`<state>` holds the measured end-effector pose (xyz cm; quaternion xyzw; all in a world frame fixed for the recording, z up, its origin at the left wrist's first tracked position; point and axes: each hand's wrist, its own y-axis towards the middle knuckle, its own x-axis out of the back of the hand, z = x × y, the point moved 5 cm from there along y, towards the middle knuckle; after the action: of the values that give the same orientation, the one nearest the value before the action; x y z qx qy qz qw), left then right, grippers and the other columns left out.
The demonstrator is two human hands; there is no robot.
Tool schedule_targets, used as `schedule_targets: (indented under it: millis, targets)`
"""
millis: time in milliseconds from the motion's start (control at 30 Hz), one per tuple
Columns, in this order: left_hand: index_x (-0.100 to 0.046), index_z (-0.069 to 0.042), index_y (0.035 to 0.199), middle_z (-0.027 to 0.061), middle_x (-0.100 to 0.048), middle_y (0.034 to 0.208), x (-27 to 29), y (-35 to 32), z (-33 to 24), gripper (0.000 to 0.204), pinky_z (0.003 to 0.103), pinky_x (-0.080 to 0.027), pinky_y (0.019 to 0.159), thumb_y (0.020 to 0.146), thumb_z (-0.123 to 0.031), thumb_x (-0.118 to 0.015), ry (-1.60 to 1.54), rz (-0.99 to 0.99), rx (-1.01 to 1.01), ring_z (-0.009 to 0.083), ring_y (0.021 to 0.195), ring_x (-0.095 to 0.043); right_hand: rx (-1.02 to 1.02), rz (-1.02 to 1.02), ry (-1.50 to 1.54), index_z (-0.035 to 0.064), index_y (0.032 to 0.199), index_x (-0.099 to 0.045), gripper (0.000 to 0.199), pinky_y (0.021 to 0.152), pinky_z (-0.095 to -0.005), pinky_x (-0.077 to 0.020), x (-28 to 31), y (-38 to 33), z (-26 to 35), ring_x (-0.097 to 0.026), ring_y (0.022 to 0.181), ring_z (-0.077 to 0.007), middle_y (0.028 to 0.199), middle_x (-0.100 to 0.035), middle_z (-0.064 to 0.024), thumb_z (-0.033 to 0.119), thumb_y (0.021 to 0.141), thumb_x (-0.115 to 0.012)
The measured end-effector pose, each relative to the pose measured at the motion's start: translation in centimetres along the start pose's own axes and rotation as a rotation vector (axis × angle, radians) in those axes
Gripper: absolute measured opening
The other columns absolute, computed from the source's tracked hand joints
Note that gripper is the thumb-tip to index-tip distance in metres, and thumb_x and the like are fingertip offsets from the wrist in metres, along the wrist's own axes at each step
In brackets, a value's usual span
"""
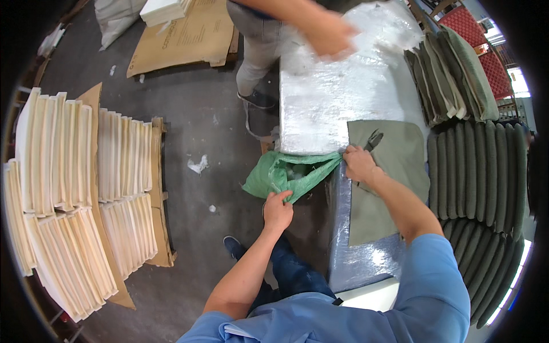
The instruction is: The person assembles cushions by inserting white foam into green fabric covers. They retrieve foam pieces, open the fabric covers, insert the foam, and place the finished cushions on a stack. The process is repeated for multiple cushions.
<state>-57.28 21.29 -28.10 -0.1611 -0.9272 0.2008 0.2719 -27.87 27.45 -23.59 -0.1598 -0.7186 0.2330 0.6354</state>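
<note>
Sack (260, 178) hangs gaping beside the wrapped block (320, 108), ahead of the left hand (278, 210), which is closed on its near rim; the right hand (360, 164), over the block's edge, pinches its corner.

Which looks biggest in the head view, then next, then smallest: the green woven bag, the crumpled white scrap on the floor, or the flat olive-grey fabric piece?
1. Flat olive-grey fabric piece, though an arm covers part
2. Green woven bag
3. Crumpled white scrap, clearly tiniest
</note>
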Motion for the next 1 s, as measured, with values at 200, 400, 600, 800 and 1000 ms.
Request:
schedule_targets:
  millis: [200, 400, 600, 800, 1000]
  targets:
    - [-0.076, -0.011, 0.116, 0.0185, -0.063, 0.104, 0.1, -0.2, -0.6, 0.033, 0.045, -0.051, 0.089, 0.086, -0.011, -0.062, 0.026, -0.028, -0.003, 0.0376, 0.099, -0.064, -0.178, 0.243, 0.083, 0.0034, 0.121, -0.069, 0.043, 0.102, -0.0497, -0.0506, -1.0, 1.0, 0.0, -0.057, 0.126, -0.0389, 0.132, -0.061, -0.0174, 0.02, 0.081, -0.065]
    - [-0.076, -0.01, 0.116, 0.017, -0.066, 0.1, 1.1, 0.9, -0.1, 0.031, 0.044, -0.051, 0.09, 0.09, -0.013, -0.059, -0.056, -0.08, -0.006, 0.0368, 0.098, -0.066, -0.181, 0.01, 0.137, 0.0089, 0.131, -0.064, 0.053, 0.103, -0.0533, -0.0481, -0.3, -1.3, 1.4, -0.056, 0.125, -0.0398, 0.132, -0.06, -0.0161, 0.019, 0.079, -0.065]
    - [-0.076, -0.01, 0.116, 0.0165, -0.066, 0.1, 1.7, 0.6, -0.4, 0.029, 0.043, -0.052, 0.086, 0.091, -0.011, -0.06, -0.116, -0.249, -0.011, 0.0363, 0.095, -0.066, -0.167, 0.141, 0.049, 0.0095, 0.127, -0.066, 0.049, 0.103, -0.0551, -0.047, 0.0, 0.3, 1.9, -0.055, 0.126, -0.0373, 0.132, -0.059, -0.0138, 0.019, 0.078, -0.069]
    - [-0.073, -0.008, 0.12, 0.0177, -0.064, 0.101, 2.4, 0.2, -1.3, 0.033, 0.044, -0.051, 0.084, 0.09, -0.008, -0.059, -0.102, -0.276, -0.062, 0.0369, 0.092, -0.065, -0.131, 0.09, -0.052, 0.0059, 0.119, -0.069, 0.038, 0.101, -0.053, -0.0484, -1.5, 0.5, 3.4, -0.056, 0.124, -0.0367, 0.132, -0.058, -0.0149, 0.017, 0.082, -0.066]
    - [-0.067, -0.005, 0.13, 0.0182, -0.063, 0.102, 1.6, -0.1, -1.6, 0.041, 0.042, -0.051, 0.083, 0.089, -0.006, -0.059, -0.052, -0.207, -0.143, 0.0347, 0.09, -0.064, 0.418, -0.105, 0.468, 0.0014, 0.118, -0.071, 0.036, 0.1, -0.0447, -0.0494, -2.2, 3.7, 12.9, -0.065, 0.113, -0.0378, 0.12, -0.069, -0.0209, 0.02, 0.093, -0.053]
